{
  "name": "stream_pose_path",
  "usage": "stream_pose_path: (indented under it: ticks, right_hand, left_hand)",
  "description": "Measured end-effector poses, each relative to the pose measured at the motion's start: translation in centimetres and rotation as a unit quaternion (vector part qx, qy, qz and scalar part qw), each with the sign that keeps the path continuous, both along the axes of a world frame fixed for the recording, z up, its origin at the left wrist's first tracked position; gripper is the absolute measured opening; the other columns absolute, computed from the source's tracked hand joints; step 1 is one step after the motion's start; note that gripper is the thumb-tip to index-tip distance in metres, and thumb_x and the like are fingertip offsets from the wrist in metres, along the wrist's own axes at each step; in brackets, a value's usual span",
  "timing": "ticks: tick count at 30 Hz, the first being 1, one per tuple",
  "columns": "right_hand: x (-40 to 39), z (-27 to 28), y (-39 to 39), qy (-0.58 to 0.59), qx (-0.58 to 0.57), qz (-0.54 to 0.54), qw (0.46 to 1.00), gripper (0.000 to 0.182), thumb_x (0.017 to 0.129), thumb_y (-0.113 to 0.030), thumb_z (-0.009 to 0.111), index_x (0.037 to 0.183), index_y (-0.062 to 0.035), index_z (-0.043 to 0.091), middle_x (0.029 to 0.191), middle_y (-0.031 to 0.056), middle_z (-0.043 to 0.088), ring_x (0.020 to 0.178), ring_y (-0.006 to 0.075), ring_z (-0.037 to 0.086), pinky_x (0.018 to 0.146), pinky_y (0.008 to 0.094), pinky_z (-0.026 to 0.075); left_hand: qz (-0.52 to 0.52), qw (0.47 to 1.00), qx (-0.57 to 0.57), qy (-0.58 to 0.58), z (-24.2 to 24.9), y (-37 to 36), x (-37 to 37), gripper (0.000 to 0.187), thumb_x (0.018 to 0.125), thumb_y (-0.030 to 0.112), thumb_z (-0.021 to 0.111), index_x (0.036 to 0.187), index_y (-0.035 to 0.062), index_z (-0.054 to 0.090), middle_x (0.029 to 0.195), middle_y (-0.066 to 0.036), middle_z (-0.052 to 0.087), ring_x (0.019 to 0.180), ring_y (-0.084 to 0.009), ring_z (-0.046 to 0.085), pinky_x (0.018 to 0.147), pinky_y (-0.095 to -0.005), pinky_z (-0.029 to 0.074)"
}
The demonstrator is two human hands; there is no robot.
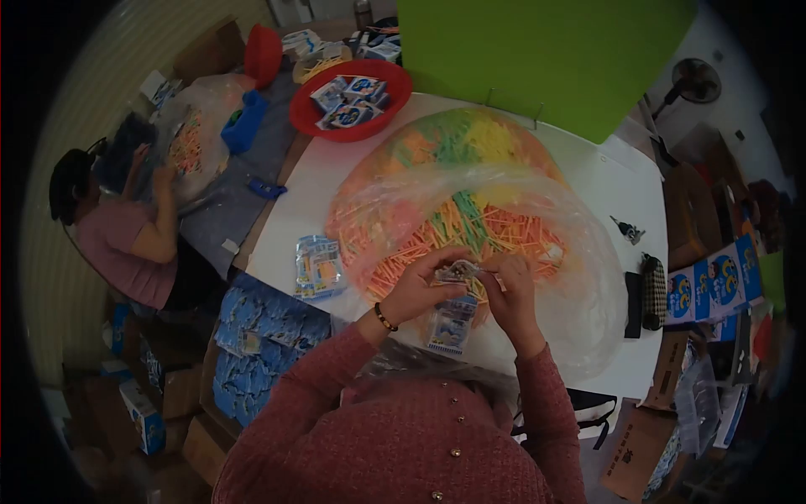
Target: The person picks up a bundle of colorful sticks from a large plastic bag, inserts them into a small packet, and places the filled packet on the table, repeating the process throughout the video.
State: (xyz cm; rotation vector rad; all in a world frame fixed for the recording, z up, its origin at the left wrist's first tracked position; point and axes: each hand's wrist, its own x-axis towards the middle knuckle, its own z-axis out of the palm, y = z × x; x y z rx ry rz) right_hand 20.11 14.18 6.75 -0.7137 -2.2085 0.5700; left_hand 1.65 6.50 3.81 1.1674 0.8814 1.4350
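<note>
My left hand (417,290) is closed around the top of a small clear packet with blue print (452,326), which hangs below the fingers. At its mouth the fingers of my right hand (510,292) are pinched together on the packet's edge; whether they also hold something small cannot be made out. Just beyond both hands, a big clear plastic bag (592,294) lies spread over the table, full of thin coloured sticks (457,223) in orange, pink, green and yellow. Left of my left hand lie several flat blue-printed packets (317,267).
A red basin (395,80) of packets stands at the back left. Blue packets fill a box (260,344) below the table's left edge. A green panel (537,59) rises behind the table (630,176). A patterned pouch (653,290) lies right. Another person (126,239) sits at far left.
</note>
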Motion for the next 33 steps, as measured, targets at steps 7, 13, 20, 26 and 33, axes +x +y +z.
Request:
stream_pose_path:
  ticks: [7, 13, 20, 26, 33]
  right_hand:
    - [1.1, 1.8, -2.9, 0.102, -0.22, 0.032, 0.97, 0.021, 0.087, -0.004, 0.063, 0.108, -0.0039, 0.062, 0.101, 0.0078, 0.065, 0.092, 0.0192, 0.061, 0.085, 0.0326, 0.046]
    - [6.1, -0.9, -1.6, 0.262, -0.354, -0.082, 0.894, 0.013, 0.098, -0.008, 0.053, 0.105, -0.0001, 0.06, 0.094, 0.004, 0.063, 0.083, 0.0108, 0.058, 0.077, 0.0247, 0.046]
    - [5.6, -1.5, -0.8, 0.029, -0.272, -0.187, 0.944, 0.015, 0.095, -0.015, 0.06, 0.093, 0.0001, 0.063, 0.079, 0.004, 0.064, 0.067, 0.013, 0.057, 0.063, 0.0265, 0.047]
    - [3.6, -2.1, 3.0, -0.208, -0.097, -0.287, 0.93, 0.036, 0.089, -0.037, 0.065, 0.081, -0.0022, 0.064, 0.08, 0.0157, 0.067, 0.069, 0.0301, 0.064, 0.058, 0.04, 0.048]
    - [-1.0, -4.1, 4.9, -0.319, -0.075, -0.26, 0.908, 0.051, 0.078, -0.054, 0.067, 0.071, -0.0034, 0.068, 0.068, 0.0164, 0.065, 0.066, 0.0325, 0.066, 0.057, 0.0436, 0.05]
  left_hand:
    - [0.286, 0.955, -0.054, 0.054, 2.4, -7.5, -7.4, 0.032, 0.088, -0.003, 0.061, 0.118, 0.0043, 0.057, 0.109, -0.003, 0.064, 0.095, -0.0105, 0.062, 0.083, -0.0239, 0.051]
    - [0.415, 0.725, -0.085, 0.543, -0.7, -8.2, -15.9, 0.044, 0.083, 0.007, 0.068, 0.125, 0.0061, 0.055, 0.115, -0.01, 0.061, 0.11, -0.0256, 0.054, 0.095, -0.0413, 0.042]
    - [0.288, 0.742, 0.053, 0.603, 1.1, -5.9, -5.3, 0.03, 0.075, 0.034, 0.076, 0.082, 0.0103, 0.06, 0.087, -0.006, 0.055, 0.093, -0.0264, 0.05, 0.085, -0.0417, 0.033]
    - [0.189, 0.798, -0.012, 0.572, -3.3, -4.6, 1.9, 0.044, 0.069, 0.048, 0.077, 0.071, 0.011, 0.052, 0.077, -0.004, 0.05, 0.081, -0.0255, 0.047, 0.078, -0.0394, 0.032]
    - [0.139, 0.799, -0.059, 0.583, -2.7, -4.6, 1.8, 0.044, 0.07, 0.049, 0.075, 0.078, 0.0101, 0.056, 0.08, -0.004, 0.053, 0.085, -0.0251, 0.049, 0.077, -0.0405, 0.031]
